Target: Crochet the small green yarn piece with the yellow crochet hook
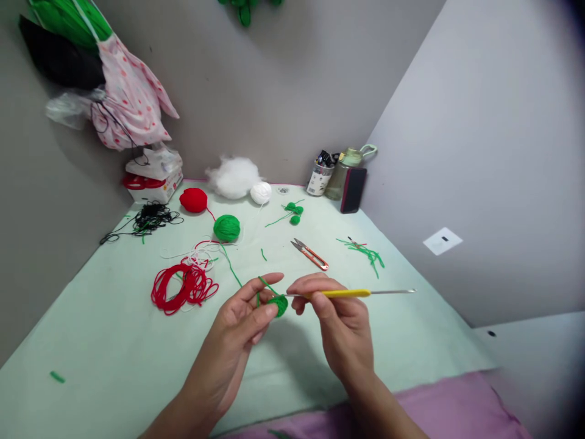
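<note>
My left hand (pixel 244 317) pinches a small round green crochet piece (pixel 278 305) between thumb and fingers. Green yarn runs over its raised index finger and back to a green yarn ball (pixel 227 228) on the table. In my right hand (pixel 342 323) is a double-ended crochet hook (pixel 347 293) with a yellow grip, held like a pencil. One metal end points left and meets the crochet piece; the other sticks out to the right. Whether a loop sits on the hook is too small to tell.
Orange-handled thread snips (pixel 311 255) lie beyond my hands. Left are a red yarn coil (pixel 183 288), tangled black yarn (pixel 153 219) and a red ball (pixel 193 200). White stuffing (pixel 235 177), a bottle (pixel 342 174) and a phone (pixel 353 190) stand along the back; green scraps (pixel 368 253) lie right.
</note>
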`<state>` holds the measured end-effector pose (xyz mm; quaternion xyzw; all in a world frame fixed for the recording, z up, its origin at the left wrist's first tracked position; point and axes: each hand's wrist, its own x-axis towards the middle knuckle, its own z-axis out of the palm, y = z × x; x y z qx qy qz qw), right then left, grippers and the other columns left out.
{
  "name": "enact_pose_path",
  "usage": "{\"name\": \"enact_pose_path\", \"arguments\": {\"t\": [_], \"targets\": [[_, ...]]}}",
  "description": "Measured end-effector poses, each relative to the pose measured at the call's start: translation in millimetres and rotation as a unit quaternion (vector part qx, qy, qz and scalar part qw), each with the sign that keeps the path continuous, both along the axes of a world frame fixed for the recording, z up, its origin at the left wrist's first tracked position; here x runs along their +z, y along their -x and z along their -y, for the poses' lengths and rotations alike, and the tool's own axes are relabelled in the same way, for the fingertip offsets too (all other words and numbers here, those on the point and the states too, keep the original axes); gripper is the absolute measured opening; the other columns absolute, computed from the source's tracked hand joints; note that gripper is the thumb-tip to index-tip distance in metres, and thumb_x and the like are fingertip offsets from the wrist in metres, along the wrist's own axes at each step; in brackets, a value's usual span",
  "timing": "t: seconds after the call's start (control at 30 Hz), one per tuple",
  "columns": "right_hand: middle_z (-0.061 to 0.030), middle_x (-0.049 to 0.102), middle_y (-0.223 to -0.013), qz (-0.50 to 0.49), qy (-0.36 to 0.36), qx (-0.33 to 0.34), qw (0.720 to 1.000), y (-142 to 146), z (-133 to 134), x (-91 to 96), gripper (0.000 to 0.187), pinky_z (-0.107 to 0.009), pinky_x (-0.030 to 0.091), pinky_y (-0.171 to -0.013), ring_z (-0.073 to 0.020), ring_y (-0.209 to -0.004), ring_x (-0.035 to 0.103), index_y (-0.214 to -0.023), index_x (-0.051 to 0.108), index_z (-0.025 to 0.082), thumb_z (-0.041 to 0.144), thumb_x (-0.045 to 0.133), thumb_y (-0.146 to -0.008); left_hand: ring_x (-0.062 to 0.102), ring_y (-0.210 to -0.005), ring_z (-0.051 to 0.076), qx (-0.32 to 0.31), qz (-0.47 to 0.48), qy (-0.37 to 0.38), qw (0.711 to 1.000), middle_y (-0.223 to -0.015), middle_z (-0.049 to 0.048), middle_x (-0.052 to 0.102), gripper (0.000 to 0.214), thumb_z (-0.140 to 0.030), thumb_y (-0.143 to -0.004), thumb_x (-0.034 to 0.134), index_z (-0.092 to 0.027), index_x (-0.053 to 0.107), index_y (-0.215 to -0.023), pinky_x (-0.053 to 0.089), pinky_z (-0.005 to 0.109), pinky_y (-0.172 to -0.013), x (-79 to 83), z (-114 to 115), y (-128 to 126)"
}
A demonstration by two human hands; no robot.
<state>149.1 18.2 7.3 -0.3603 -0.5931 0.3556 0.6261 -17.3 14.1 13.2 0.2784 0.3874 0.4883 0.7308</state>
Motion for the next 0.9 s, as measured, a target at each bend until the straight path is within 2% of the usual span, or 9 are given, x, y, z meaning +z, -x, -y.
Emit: {"name": "enact_pose_path", "arguments": {"t": [0.13, 0.33, 0.43, 0.57, 0.67, 0.73, 0.77, 0.83, 0.9], "targets": [[-0.0060, 0.079, -0.089, -0.012, 0.048, 0.031, 0.998, 0.5, -4.1, -3.3, 0.022, -0.029, 0.055, -0.064, -0.0152, -0.070, 0.067, -0.100, 0.083, 0.023, 0.037, 0.066, -0.104, 0.037, -0.070, 0.012, -0.019, -0.001, -0.004, 1.000, -0.091, -0.0002, 0.060, 0.039, -0.036, -0.082, 0.087, -0.027, 0.082, -0.120, 0.034, 0.027, -0.070, -1.8, 0.2, -0.3], [-0.0045, 0.081, -0.086, -0.119, 0.101, 0.067, 0.985, -0.5, -6.9, -3.5, 0.022, -0.027, 0.058, -0.065, -0.0133, -0.065, 0.068, -0.094, 0.077, 0.021, 0.037, 0.065, -0.104, 0.048, -0.080, 0.015, -0.002, -0.036, -0.016, 0.999, -0.089, -0.0002, 0.063, 0.037, -0.035, -0.081, 0.088, -0.029, 0.082, -0.117, 0.038, 0.026, -0.072, -3.4, -0.3, 1.9], [-0.0043, 0.080, -0.085, -0.090, 0.093, 0.057, 0.990, -1.4, -4.1, -0.9, 0.024, -0.028, 0.060, -0.066, -0.0139, -0.064, 0.070, -0.093, 0.073, 0.021, 0.035, 0.060, -0.107, 0.055, -0.088, 0.018, 0.014, -0.045, -0.032, 0.998, -0.088, 0.0001, 0.064, 0.035, -0.035, -0.080, 0.089, -0.029, 0.083, -0.114, 0.044, 0.026, -0.080, -1.9, 1.0, 2.8], [-0.0051, 0.079, -0.093, 0.097, -0.052, -0.007, 0.994, -3.9, 2.7, -0.2, 0.022, -0.029, 0.061, -0.073, -0.0156, -0.077, 0.073, -0.107, 0.073, 0.024, 0.020, 0.052, -0.109, 0.057, -0.082, 0.017, 0.068, -0.104, -0.071, 0.990, -0.087, -0.0002, 0.065, 0.034, -0.034, -0.079, 0.091, -0.028, 0.083, -0.112, 0.047, 0.027, -0.082, -0.6, 5.7, -1.6], [-0.0084, 0.079, -0.097, 0.278, -0.206, -0.049, 0.937, -5.4, 5.8, -2.7, 0.026, -0.032, 0.063, -0.073, -0.0200, -0.085, 0.075, -0.121, 0.072, 0.024, 0.013, 0.055, -0.104, 0.054, -0.076, 0.015, 0.105, -0.134, -0.071, 0.983, -0.086, -0.0009, 0.066, 0.040, -0.034, -0.077, 0.093, -0.028, 0.082, -0.115, 0.047, 0.026, -0.077, -0.5, 8.8, -7.7], [-0.0094, 0.079, -0.099, 0.355, -0.262, -0.078, 0.894, -5.9, 7.2, -4.7, 0.033, -0.034, 0.064, -0.074, -0.0223, -0.087, 0.076, -0.128, 0.073, 0.025, 0.011, 0.058, -0.102, 0.056, -0.079, 0.016, 0.079, -0.087, -0.050, 0.992, -0.084, -0.0007, 0.066, 0.050, -0.037, -0.074, 0.095, -0.027, 0.080, -0.121, 0.047, 0.025, -0.077, -0.4, 8.2, -9.5], [-0.0091, 0.079, -0.101, 0.368, -0.269, -0.089, 0.886, -5.9, 7.9, -5.3, 0.037, -0.035, 0.065, -0.076, -0.0227, -0.088, 0.077, -0.130, 0.073, 0.027, 0.010, 0.059, -0.101, 0.056, -0.079, 0.016, 0.051, -0.049, -0.031, 0.997, -0.082, -0.0008, 0.066, 0.055, -0.039, -0.074, 0.096, -0.026, 0.079, -0.124, 0.047, 0.024, -0.076, -0.1, 7.0, -9.2], [-0.0079, 0.079, -0.102, 0.328, -0.238, -0.092, 0.910, -6.1, 9.1, -5.3, 0.037, -0.036, 0.065, -0.077, -0.0227, -0.090, 0.077, -0.128, 0.074, 0.029, 0.009, 0.059, -0.101, 0.049, -0.066, 0.010, 0.000, 0.023, 0.007, 1.000, -0.076, -0.0035, 0.061, 0.058, -0.038, -0.074, 0.096, -0.024, 0.079, -0.127, 0.044, 0.020, -0.070, 1.0, 3.1, -6.1], [-0.0069, 0.077, -0.095, 0.212, -0.167, -0.089, 0.959, -6.1, 8.8, -3.6, 0.030, -0.035, 0.064, -0.072, -0.0215, -0.085, 0.074, -0.119, 0.077, 0.028, 0.012, 0.058, -0.103, 0.032, -0.055, 0.004, -0.020, 0.056, 0.030, 0.998, -0.071, -0.0068, 0.054, 0.052, -0.035, -0.076, 0.095, -0.022, 0.081, -0.125, 0.040, 0.018, -0.065, 2.5, -1.0, -1.5]]}}
